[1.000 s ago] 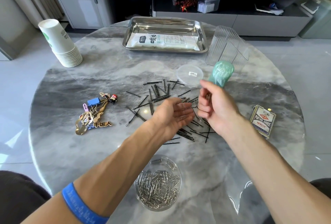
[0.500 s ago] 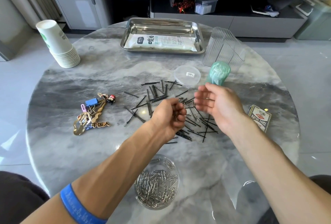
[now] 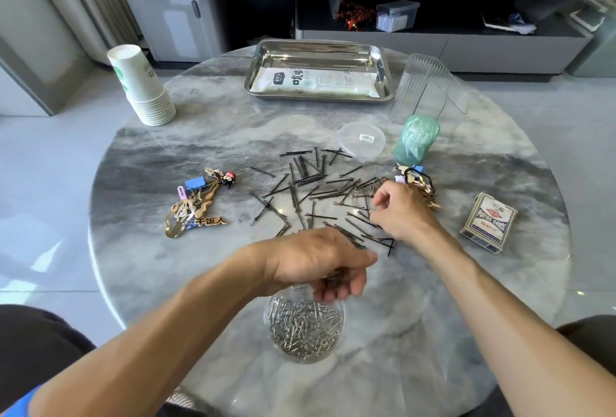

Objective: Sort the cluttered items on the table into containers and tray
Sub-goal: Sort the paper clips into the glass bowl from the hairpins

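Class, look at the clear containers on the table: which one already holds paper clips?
The round clear tub nearest the person, below the left hand. The ribbed clear holder by the steel tray looks empty.

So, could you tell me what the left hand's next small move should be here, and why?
Probably let go. The left hand hovers just above the far rim of the round clear container of paper clips, fingers curled down around what looks like a few small metal pieces, though blur hides which. Opening the fingers should drop them in, while the right hand picks among the scattered pins.
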The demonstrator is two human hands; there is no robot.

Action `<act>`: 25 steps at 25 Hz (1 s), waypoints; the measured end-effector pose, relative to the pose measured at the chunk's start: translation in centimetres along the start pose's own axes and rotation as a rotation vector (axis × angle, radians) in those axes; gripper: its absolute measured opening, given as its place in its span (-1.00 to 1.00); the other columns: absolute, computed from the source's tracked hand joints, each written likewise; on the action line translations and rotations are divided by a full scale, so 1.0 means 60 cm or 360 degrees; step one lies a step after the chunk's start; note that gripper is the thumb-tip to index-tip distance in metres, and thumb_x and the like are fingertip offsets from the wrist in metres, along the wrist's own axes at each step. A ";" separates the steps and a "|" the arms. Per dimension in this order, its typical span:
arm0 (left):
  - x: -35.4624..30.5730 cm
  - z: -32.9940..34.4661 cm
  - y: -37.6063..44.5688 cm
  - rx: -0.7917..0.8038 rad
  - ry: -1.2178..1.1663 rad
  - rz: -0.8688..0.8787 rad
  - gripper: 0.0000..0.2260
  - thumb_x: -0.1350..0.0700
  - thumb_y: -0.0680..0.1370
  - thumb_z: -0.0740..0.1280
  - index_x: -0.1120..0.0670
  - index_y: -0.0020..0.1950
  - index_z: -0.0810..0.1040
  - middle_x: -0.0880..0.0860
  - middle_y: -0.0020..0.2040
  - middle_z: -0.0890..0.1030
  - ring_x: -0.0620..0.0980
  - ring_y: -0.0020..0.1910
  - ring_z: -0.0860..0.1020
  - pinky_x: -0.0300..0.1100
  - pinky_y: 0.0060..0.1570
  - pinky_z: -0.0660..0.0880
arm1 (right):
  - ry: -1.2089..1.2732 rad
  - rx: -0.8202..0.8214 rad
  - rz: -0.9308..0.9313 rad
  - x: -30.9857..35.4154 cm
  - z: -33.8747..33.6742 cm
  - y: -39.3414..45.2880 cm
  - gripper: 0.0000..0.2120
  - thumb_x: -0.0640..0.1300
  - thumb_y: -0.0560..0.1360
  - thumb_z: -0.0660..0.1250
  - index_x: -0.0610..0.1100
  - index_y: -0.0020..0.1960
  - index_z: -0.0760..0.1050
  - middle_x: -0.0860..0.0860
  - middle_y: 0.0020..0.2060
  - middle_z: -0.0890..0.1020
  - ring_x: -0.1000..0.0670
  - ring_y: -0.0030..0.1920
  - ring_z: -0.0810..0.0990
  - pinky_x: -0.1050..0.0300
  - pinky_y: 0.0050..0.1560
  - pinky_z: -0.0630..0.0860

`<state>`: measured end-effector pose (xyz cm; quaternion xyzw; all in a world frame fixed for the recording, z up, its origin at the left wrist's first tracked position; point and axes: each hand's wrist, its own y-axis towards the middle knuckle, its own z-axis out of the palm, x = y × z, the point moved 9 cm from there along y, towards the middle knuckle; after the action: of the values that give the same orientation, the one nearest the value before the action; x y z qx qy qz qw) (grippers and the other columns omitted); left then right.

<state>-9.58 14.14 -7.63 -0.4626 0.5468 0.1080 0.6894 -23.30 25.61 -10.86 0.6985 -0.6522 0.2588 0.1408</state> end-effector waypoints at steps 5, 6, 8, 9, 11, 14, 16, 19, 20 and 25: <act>0.032 0.001 -0.042 0.0042 0.0044 -0.0091 -0.56 -0.01 0.68 0.16 0.35 0.06 0.63 0.31 0.00 0.67 0.11 -0.06 0.63 -0.20 0.01 0.50 | 0.0224 -0.0006 0.0058 0.024 -0.011 -0.020 -0.81 -0.27 0.31 0.46 -0.07 -0.22 0.48 0.02 -0.34 0.57 -0.04 -0.33 0.53 0.15 -0.31 0.42; 0.033 0.000 -0.047 0.0050 0.0074 -0.0096 -0.55 -0.03 0.67 0.15 0.34 0.09 0.63 0.28 0.04 0.68 0.09 0.01 0.64 -0.18 0.07 0.46 | 0.0534 0.0100 0.0090 0.040 -0.014 -0.028 -0.80 -0.34 0.32 0.44 -0.11 -0.23 0.47 -0.01 -0.40 0.55 -0.04 -0.39 0.51 0.14 -0.32 0.47; 0.035 -0.008 -0.052 0.0055 0.0121 -0.0120 -0.56 -0.05 0.67 0.16 0.29 0.10 0.65 0.21 0.05 0.69 0.02 0.05 0.64 -0.15 0.11 0.44 | 0.1074 0.0421 0.0059 0.086 -0.022 -0.054 -0.75 -0.48 0.37 0.36 -0.16 -0.21 0.44 -0.09 -0.42 0.52 -0.04 -0.43 0.51 0.08 -0.40 0.56; 0.034 -0.017 -0.055 0.0057 0.0156 -0.0131 -0.57 -0.04 0.67 0.16 0.28 0.10 0.66 0.18 0.05 0.70 0.01 0.04 0.65 -0.15 0.10 0.46 | 0.1250 0.0586 0.0021 0.109 -0.026 -0.075 -0.73 -0.53 0.38 0.33 -0.18 -0.20 0.44 -0.12 -0.40 0.51 -0.03 -0.43 0.52 0.09 -0.42 0.57; 0.031 -0.047 -0.063 0.0030 0.0275 -0.0138 -0.60 -0.01 0.67 0.19 0.28 0.06 0.67 0.15 0.00 0.71 0.06 0.01 0.67 -0.16 0.04 0.54 | 0.1441 0.0869 -0.0023 0.141 -0.023 -0.122 -0.72 -0.56 0.39 0.34 -0.20 -0.19 0.47 -0.17 -0.36 0.54 -0.03 -0.41 0.56 0.10 -0.40 0.58; 0.020 -0.116 -0.068 -0.0303 0.0289 -0.0079 -0.70 0.06 0.64 0.27 0.26 -0.05 0.67 0.12 -0.17 0.72 0.04 -0.21 0.68 -0.24 -0.26 0.55 | 0.1125 0.1016 -0.0015 0.143 0.013 -0.173 -0.78 -0.51 0.40 0.41 -0.25 -0.09 0.50 -0.17 -0.34 0.60 -0.07 -0.36 0.60 0.06 -0.34 0.62; 0.011 -0.160 -0.056 -0.0674 0.0221 0.0004 -0.80 0.11 0.59 0.34 0.21 -0.09 0.67 0.08 -0.26 0.71 -0.04 -0.32 0.63 -0.30 -0.40 0.50 | 0.0816 0.0725 -0.0002 0.124 -0.002 -0.143 -0.80 -0.47 0.43 0.41 -0.22 -0.10 0.50 -0.11 -0.37 0.58 -0.03 -0.38 0.56 0.07 -0.35 0.59; -0.009 -0.200 -0.017 -0.1127 0.0477 0.0080 -0.95 0.18 0.50 0.41 0.12 -0.13 0.67 0.04 -0.25 0.70 -0.07 -0.29 0.64 -0.24 -0.30 0.60 | 0.1134 0.0408 0.0205 0.084 -0.044 -0.060 -0.80 -0.44 0.47 0.39 -0.16 -0.13 0.50 -0.07 -0.30 0.60 0.03 -0.42 0.54 0.17 -0.46 0.53; -0.019 -0.204 0.002 -0.1200 0.0619 0.0094 -0.95 0.20 0.49 0.40 0.10 -0.13 0.67 0.02 -0.23 0.69 -0.06 -0.25 0.65 -0.19 -0.23 0.62 | 0.1191 0.0325 0.0274 0.067 -0.054 -0.033 -0.80 -0.43 0.47 0.39 -0.15 -0.13 0.51 -0.09 -0.25 0.61 0.04 -0.40 0.55 0.18 -0.47 0.53; -0.067 -0.202 0.109 -0.1277 0.1086 0.0208 -0.80 0.02 0.44 0.48 0.09 -0.02 0.64 0.00 -0.15 0.65 -0.03 -0.17 0.61 -0.14 -0.10 0.60 | 0.0061 0.0147 -0.0199 0.047 -0.064 0.068 -0.76 -0.34 0.43 0.47 -0.04 -0.04 0.58 0.06 -0.11 0.66 0.12 -0.19 0.58 0.29 -0.26 0.46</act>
<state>-23.31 9.99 -7.27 -0.6639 0.6834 0.1950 0.2330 -27.95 24.83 -6.71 0.7384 -0.5919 0.2927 0.1369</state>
